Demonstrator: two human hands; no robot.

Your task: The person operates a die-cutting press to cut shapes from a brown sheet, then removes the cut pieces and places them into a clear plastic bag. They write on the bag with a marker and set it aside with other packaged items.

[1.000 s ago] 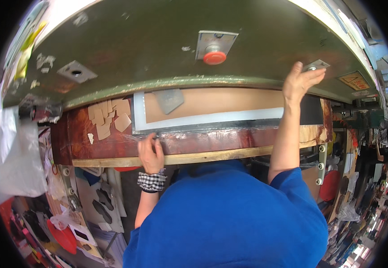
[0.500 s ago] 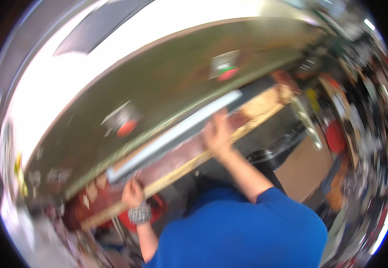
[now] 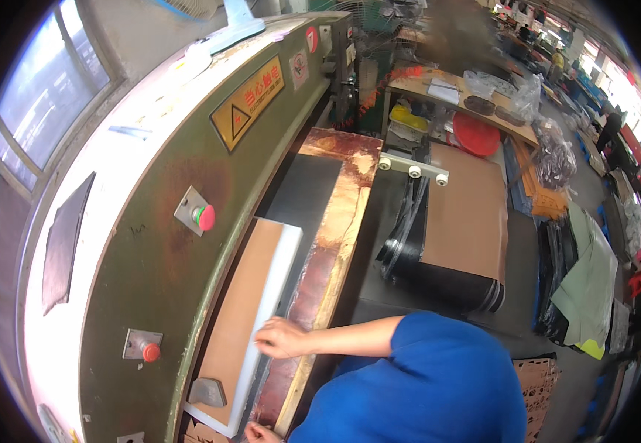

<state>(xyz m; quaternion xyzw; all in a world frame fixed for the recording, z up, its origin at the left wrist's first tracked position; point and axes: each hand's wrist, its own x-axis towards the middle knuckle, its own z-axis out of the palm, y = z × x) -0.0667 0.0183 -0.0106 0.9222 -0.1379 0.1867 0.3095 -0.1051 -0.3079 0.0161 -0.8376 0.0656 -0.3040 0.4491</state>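
Observation:
A long white board (image 3: 288,247) lies under the green press, with a brown sheet (image 3: 241,284) on top of it. My right hand (image 3: 282,338) is closed at the board's right edge, fingers bent over the rim. At the lower edge of the view, my left hand (image 3: 261,434) shows only in part. Its fingers are curled beside the board's near end, and what they hold, if anything, is hidden. A small grey block (image 3: 207,392) with rounded corners rests on the near end of the brown sheet.
The green press beam (image 3: 180,170) with red push buttons (image 3: 204,217) runs along the left. A worn wooden edge (image 3: 344,221) borders the press bed. To the right lie a brown sheet stack (image 3: 468,214), a roller bar (image 3: 414,170) and a red round stool (image 3: 475,134).
My view has swung round and sharpened. My right hand has gone from outspread fingers to curled ones at the board's edge. My left hand now sits at the bottom of the picture.

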